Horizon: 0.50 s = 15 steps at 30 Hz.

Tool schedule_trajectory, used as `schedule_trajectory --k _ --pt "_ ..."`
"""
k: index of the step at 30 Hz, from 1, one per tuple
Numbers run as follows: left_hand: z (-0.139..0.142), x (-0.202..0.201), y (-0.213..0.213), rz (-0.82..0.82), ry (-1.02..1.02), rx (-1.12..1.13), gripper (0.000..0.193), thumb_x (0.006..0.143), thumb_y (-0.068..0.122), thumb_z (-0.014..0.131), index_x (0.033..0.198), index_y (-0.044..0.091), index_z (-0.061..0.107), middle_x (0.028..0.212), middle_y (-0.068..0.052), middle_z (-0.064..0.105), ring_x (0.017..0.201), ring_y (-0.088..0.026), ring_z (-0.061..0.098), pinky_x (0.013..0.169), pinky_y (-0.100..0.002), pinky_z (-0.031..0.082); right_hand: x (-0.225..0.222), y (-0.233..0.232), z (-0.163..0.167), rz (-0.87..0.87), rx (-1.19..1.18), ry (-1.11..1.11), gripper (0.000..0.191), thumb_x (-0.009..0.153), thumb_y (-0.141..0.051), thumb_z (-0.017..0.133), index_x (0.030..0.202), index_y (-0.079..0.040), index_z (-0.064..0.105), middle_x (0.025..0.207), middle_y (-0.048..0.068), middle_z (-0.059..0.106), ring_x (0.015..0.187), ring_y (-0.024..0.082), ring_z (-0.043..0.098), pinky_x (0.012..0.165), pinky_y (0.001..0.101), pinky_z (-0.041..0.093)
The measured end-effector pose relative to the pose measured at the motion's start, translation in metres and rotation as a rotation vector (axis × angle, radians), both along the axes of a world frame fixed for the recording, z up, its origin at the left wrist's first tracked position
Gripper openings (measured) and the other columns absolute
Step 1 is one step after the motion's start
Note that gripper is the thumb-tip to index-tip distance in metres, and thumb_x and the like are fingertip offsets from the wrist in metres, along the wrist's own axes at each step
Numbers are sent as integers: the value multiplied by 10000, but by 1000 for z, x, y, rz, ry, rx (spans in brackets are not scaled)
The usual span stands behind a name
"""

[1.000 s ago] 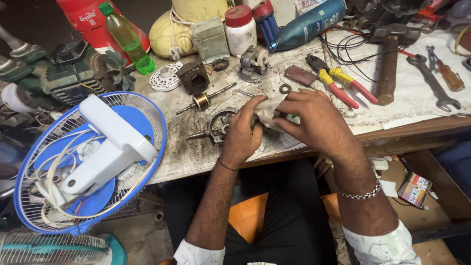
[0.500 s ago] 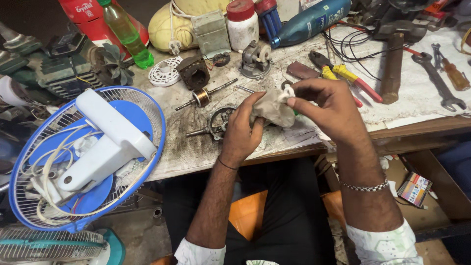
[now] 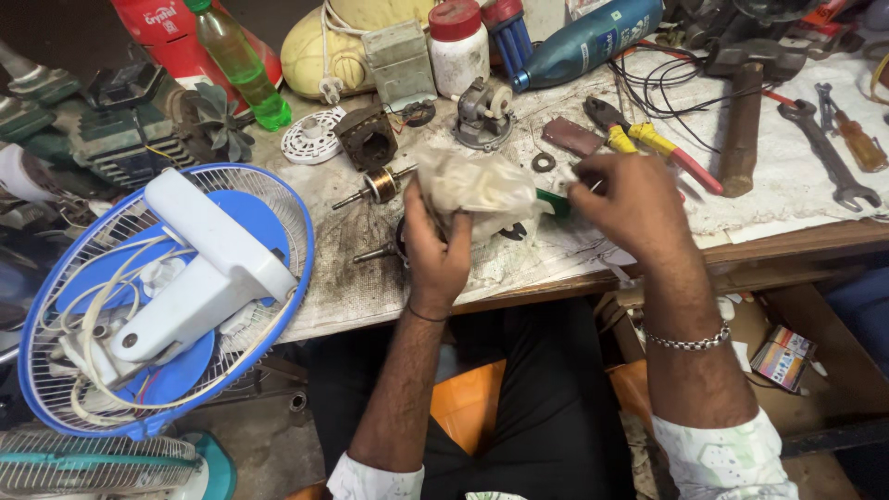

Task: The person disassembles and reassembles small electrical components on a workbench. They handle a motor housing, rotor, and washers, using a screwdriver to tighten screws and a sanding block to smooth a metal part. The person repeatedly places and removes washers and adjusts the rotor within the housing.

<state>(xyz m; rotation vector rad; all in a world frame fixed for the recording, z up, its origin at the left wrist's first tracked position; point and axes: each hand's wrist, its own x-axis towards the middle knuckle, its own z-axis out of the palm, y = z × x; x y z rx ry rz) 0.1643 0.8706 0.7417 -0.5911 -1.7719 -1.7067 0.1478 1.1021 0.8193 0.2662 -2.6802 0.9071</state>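
Since half a second ago, the right hand [image 3: 630,199] has drawn away to the right of the crumpled rag [image 3: 477,185], which the left hand [image 3: 435,250] has lifted a little higher. Left hand's grip is closed around the lower edge of this rag, a dirty off-white cloth, wrinkled and bunched, held just above the near middle of the worktop [image 3: 370,287]. Right hand's grip is pinched together on a thin tool with a green handle [image 3: 554,204] that points left toward the rag; a silver chain bracelet [image 3: 687,341] circles that wrist.

Just left of the rag lies a motor rotor [image 3: 378,185] with copper winding on a steel shaft. Beyond it sit a dark square metal stator [image 3: 368,137] and a grey cast motor housing [image 3: 483,113]. Right of the hands lie pliers with yellow and red handles [image 3: 653,143], a wooden-handled hammer [image 3: 741,125] and a steel spanner [image 3: 829,153] on stained white paper.

At the far edge stand a green plastic bottle [image 3: 236,60], a white jar with a red lid [image 3: 458,42] and a blue bottle [image 3: 588,42] on its side. Left of the worktop rests a round blue-and-white fan [image 3: 157,296] with a wire grille, face down, loose white cable coiled on it.
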Motion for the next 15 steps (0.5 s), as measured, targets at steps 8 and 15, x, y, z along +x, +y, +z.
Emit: schedule_trajectory --k 8,15 --pt "-11 2 -1 23 68 69 650 1113 141 523 1609 -66 158 1496 -238 478 1409 -285 503 1230 -413 409 -2 -8 -9 213 -7 -36 318 845 -188 755 1118 -27 772 985 164 789 871 235 766 823 381 594" --pt "-18 0 -2 46 104 14 601 1138 214 509 1573 -56 194 1471 -231 485 1389 -290 516 1212 -421 429 16 -2 13 301 -229 67 409 1006 -310 681 1339 -72 688 1212 134 764 1001 230 738 913 416 587"
